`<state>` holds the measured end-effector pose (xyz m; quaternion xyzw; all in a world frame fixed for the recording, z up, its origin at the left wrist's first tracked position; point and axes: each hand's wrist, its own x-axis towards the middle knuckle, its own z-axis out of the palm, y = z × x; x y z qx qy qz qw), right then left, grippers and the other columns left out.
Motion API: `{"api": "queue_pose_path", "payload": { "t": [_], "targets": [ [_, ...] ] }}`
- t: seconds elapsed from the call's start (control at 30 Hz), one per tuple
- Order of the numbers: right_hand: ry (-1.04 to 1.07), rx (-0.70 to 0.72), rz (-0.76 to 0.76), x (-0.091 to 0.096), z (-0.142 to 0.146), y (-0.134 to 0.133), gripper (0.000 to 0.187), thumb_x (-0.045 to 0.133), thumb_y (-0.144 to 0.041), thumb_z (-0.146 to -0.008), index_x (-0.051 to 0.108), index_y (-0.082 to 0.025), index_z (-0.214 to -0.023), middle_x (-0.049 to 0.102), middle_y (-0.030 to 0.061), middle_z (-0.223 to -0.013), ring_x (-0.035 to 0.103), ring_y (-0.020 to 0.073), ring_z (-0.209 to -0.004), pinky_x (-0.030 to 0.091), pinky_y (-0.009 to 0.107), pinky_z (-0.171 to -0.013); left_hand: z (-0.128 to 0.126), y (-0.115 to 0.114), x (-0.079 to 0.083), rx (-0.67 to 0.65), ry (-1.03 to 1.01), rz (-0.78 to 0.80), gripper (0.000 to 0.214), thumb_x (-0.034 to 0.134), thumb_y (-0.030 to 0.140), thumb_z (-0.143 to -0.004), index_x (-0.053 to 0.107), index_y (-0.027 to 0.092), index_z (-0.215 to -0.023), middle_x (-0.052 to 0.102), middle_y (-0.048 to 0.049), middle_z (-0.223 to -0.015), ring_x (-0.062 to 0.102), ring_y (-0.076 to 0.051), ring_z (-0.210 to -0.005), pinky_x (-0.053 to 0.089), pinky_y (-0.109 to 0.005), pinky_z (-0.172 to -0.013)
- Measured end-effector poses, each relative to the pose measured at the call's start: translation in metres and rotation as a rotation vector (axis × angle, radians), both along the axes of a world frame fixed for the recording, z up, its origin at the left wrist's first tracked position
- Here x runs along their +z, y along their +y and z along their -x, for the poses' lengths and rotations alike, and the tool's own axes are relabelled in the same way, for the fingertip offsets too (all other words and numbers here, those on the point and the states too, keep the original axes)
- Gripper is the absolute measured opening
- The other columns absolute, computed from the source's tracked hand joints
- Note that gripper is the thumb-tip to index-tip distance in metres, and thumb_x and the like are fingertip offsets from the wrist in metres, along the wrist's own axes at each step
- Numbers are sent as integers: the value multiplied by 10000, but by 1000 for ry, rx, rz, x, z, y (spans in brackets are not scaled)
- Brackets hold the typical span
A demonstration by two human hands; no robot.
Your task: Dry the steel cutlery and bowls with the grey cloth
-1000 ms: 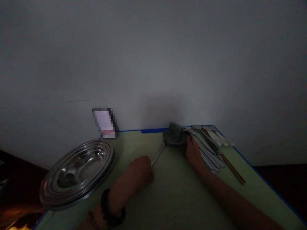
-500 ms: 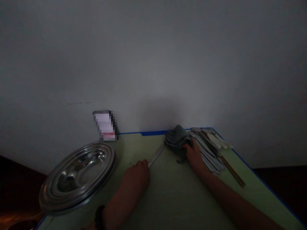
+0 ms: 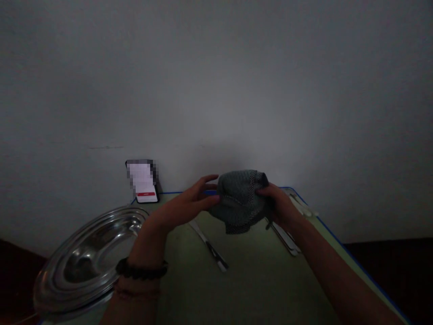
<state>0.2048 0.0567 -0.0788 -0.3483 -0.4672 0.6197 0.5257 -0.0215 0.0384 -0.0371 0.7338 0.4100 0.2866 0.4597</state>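
A grey knitted cloth (image 3: 239,201) is held up above the green table (image 3: 250,280) between both hands. My right hand (image 3: 279,205) grips its right side, fingers closed on the fabric. My left hand (image 3: 189,203) touches its left edge with the fingers stretched out and the thumb against the cloth. A metal utensil (image 3: 209,246) lies loose on the table below the hands.
An oval steel platter (image 3: 88,259) overhangs the table's left edge. A row of cutlery (image 3: 287,237) lies at the right behind my right forearm. A phone with a lit screen (image 3: 144,183) leans against the white wall.
My left hand let go of the utensil, which now lies on the table. Both hands rose, my right lifting the cloth off the utensil, my left coming to its edge.
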Motion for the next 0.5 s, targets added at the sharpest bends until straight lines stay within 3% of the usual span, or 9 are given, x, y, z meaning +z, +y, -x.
{"api": "queue_pose_path", "payload": {
  "t": [0.1, 0.27, 0.4, 0.5],
  "targets": [
    [-138, 63, -138, 18, -2, 6, 274, 612, -286, -658, 659, -167, -901, 700, 34, -825, 635, 203, -780, 486, 342, -778, -1, -6, 8, 26, -150, 56, 510, 534, 378, -838, 374, 219, -1296, 501, -129, -1316, 525, -232, -1125, 442, -352, -883],
    [-507, 110, -403, 24, -12, 8, 292, 576, -170, -691, 664, -185, -969, 699, 24, -911, 626, 207, -867, 485, 359, -817, 2, -10, 4, 177, -315, 135, 509, 461, 552, -824, 429, 241, -1225, 636, -101, -1074, 629, -213, -850, 489, -342, -700],
    [-630, 164, -495, 30, -23, 1, 371, 534, -116, -708, 642, -211, -1050, 693, 18, -970, 629, 198, -885, 499, 350, -811, -2, -10, 9, 274, -183, 95, 503, 695, 375, -702, 504, 198, -1133, 673, -37, -813, 618, -176, -718, 463, -280, -621],
    [-670, 220, -463, 37, -31, -2, 334, 595, -144, -703, 656, -206, -1025, 700, 16, -936, 636, 196, -877, 508, 350, -813, -6, -12, 13, 285, -321, 71, 494, 699, 323, -702, 506, 180, -1134, 668, -45, -852, 619, -179, -778, 477, -298, -676]
  ]
}}
